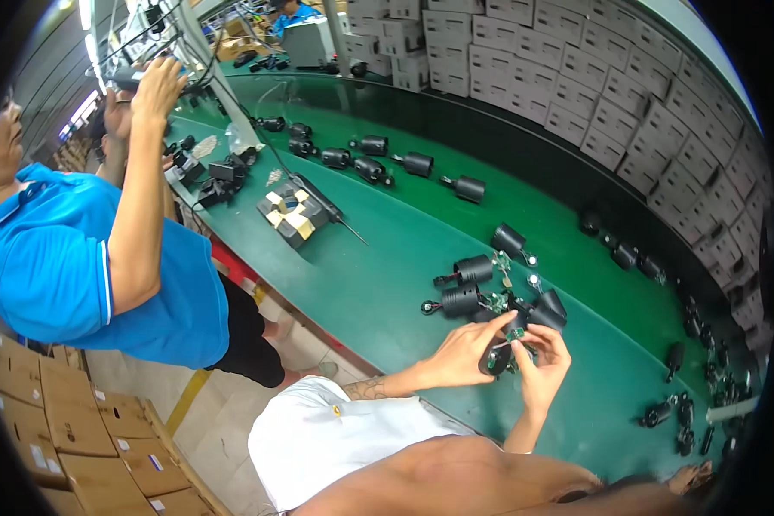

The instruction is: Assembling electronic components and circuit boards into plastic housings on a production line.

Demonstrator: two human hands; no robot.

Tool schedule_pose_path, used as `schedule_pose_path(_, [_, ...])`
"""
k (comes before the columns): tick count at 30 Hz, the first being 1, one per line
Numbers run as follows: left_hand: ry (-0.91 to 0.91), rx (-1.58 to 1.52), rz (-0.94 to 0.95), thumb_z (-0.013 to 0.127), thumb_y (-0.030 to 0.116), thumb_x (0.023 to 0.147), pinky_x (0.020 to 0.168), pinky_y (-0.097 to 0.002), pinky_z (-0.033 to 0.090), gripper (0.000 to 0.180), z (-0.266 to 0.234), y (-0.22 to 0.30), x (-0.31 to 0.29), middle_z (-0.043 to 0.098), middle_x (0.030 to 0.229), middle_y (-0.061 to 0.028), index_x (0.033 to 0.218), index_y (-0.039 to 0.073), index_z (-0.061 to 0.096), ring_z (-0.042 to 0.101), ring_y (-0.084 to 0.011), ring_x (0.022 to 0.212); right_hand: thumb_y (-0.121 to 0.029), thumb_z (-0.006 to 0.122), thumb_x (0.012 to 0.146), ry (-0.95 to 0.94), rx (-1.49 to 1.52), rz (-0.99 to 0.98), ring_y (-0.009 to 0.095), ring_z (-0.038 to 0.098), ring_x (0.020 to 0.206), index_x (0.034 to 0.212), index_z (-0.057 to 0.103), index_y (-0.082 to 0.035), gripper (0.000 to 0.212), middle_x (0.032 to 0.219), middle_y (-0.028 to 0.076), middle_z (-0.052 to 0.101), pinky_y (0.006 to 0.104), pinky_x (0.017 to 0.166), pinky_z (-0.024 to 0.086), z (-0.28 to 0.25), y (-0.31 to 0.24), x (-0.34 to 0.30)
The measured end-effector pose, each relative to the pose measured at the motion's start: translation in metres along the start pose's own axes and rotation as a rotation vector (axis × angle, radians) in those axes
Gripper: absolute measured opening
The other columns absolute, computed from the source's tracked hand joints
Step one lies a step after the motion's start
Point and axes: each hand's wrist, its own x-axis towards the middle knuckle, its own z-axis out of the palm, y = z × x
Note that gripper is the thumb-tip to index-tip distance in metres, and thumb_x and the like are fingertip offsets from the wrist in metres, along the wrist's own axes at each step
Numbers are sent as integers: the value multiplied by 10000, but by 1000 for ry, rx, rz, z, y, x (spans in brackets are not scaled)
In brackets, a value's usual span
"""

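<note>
Over the near side of the green bench [387, 292], my left hand [463, 354] is closed around the side of a small black part with a green circuit board [515, 334]. My right hand [543, 368] pinches the same part from the other side, thumb and fingers at the board. Part of its body is hidden by my fingers. Just beyond my hands are several black cylindrical housings, among them one with a short cable [461, 300] and a tilted one [549, 310]. Small green boards with wires [500, 268] lie between them.
A co-worker in a blue shirt [129, 249] stands at left with raised hands. A black fixture with cream pads [291, 215] and a pen-shaped tool [327, 202] lie on the bench. More housings [417, 163] line the green belt. White boxes [559, 77] are stacked behind; cartons [77, 421] sit lower left.
</note>
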Motion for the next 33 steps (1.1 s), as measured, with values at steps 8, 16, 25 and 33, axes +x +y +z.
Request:
schedule_pose_path(8, [-34,32,1,763,98,588,747,-366,507,961,-2,-8,-6,635,1032,-125,1442,43,326,627,-299,863,62,745,668,4,-218,-145,153,597,731,818,681,23,168,823,90,673,252,730,486,6,2,-3])
schedule_pose_path(16, [83,-255,10,803,43,565,816,-344,499,784,-11,6,5,618,1045,-112,1294,40,515,596,-256,923,77,731,642,130,-225,-190,186,613,724,771,690,28,144,785,114,680,277,690,504,19,-7,-8])
schedule_pose_path(25, [204,-407,74,823,43,513,765,-338,477,595,2,10,6,532,925,-82,1055,56,577,528,-216,821,57,765,610,-10,-11,-160,239,569,1063,757,736,-29,173,1032,93,631,341,919,470,13,-12,-4])
schedule_pose_path(33, [182,-436,59,814,18,508,740,-319,457,585,12,9,-1,508,928,-78,1026,64,546,504,-199,830,33,774,592,-105,-85,-145,237,533,1092,732,741,-67,175,956,39,610,368,925,454,6,-14,-5])
